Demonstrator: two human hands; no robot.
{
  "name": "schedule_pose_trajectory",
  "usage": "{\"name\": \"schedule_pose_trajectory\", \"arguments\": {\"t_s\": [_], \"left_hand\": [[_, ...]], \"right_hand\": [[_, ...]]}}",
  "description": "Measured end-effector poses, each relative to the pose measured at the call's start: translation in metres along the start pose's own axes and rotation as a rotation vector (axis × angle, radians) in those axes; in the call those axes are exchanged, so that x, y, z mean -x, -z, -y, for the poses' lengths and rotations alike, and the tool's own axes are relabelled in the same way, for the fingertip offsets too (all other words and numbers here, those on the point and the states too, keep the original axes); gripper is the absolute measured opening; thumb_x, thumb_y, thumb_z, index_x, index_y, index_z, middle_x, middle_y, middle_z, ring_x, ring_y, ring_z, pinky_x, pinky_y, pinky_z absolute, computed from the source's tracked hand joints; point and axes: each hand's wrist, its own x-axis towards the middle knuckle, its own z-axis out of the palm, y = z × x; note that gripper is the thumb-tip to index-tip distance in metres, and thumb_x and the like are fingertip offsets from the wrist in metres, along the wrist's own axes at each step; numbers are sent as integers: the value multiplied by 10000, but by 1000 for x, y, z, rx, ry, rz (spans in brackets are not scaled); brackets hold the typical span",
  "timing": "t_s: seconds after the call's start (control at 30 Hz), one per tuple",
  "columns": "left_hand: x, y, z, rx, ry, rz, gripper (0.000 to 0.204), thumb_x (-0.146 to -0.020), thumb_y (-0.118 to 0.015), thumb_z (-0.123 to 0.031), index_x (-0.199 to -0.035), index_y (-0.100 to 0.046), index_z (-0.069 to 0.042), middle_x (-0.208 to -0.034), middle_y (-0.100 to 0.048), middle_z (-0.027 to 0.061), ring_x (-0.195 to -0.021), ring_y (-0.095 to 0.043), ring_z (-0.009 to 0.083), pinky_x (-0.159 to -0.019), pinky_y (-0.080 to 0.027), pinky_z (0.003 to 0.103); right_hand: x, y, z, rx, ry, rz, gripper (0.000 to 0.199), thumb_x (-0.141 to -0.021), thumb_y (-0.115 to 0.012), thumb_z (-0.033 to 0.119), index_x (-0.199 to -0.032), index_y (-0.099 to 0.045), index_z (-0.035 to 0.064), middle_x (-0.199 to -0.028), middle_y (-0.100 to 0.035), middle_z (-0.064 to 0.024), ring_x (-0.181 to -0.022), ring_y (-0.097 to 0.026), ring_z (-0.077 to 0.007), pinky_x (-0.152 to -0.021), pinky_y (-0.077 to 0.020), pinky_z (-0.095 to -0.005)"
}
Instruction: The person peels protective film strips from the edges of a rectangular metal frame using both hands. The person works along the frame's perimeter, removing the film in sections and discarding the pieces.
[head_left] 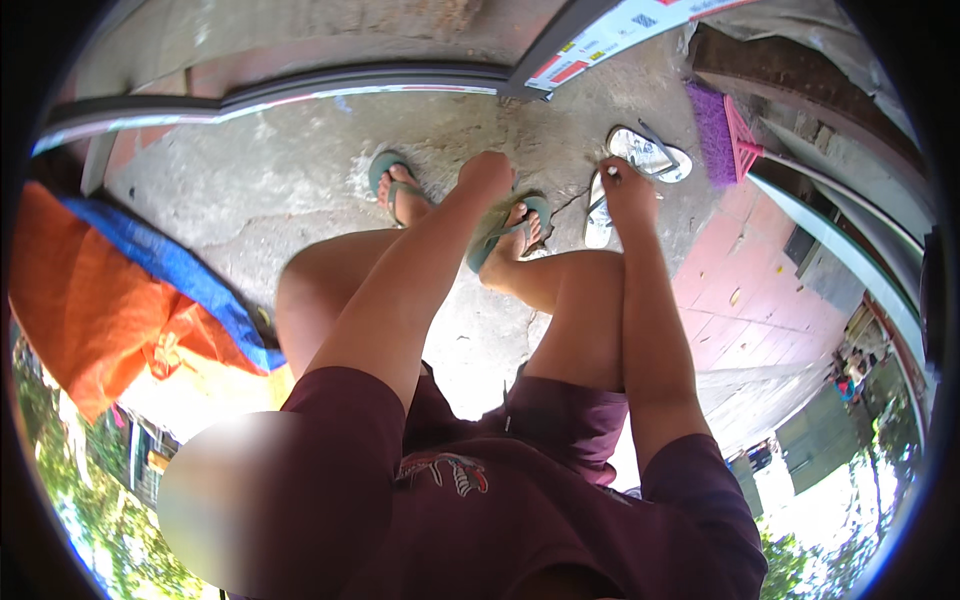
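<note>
My left hand (487,176) is closed in a fist above my feet; its fingers curl away from view, and I cannot make out what they hold. My right hand (632,194) is pinched, a small white bit showing at its fingertips. Beneath and beside that hand lie two white flip-flops: one slipper (650,154) with a dark strap and dark printing, the other slipper (598,221) partly covered by the hand. On my feet are green flip-flops, a left sandal (385,163) and a right sandal (538,208).
A purple broom (712,135) with a pink head stands at the right. Dark-framed panels (360,82) run along the far side. An orange tarp (100,290) with a blue edge hangs at the left. The concrete floor (270,160) is cracked; pink tiles (735,255) lie to the right.
</note>
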Motion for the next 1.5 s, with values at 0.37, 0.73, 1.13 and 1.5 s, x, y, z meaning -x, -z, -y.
{"name": "schedule_pose_trajectory", "arguments": {"t_s": [0.37,0.73,1.13,1.5], "left_hand": [[300,113,161,331,759,-349,313,-933,-606,-298,-1107,-715,-62,-1053,-722,260,-1050,-686,432,-914,-529,525],[485,73,358,638,1032,-411,293,-911,-591,-197,-1135,-709,-51,-1247,-642,333,-1148,-649,435,-1009,-500,498],[488,108,507,658,801,-611,435,-868,-627,-286,-1235,-713,-69,-1133,-707,277,-1091,-677,441,-982,-527,473],[241,201,444,1185,496,-716,382,-913,-613,-266,-1218,-715,-59,-1126,-720,244,-1084,-691,389,-961,-537,420]], "right_hand": [[222,-25,41,-150,216,330,193,-936,-671,336,-1055,-751,207,-952,-749,-157,-933,-714,-391,-788,-558,-483],[198,18,193,42,424,305,196,-927,-707,246,-1076,-742,124,-860,-743,-154,-816,-730,-312,-718,-551,-413],[285,-30,471,-361,618,418,189,-977,-689,117,-1150,-702,40,-842,-725,-47,-721,-628,-76,-638,-502,-254],[214,-107,607,-629,481,528,319,-1023,-630,116,-1327,-616,19,-1013,-746,-79,-797,-657,-102,-694,-496,-243]]}}
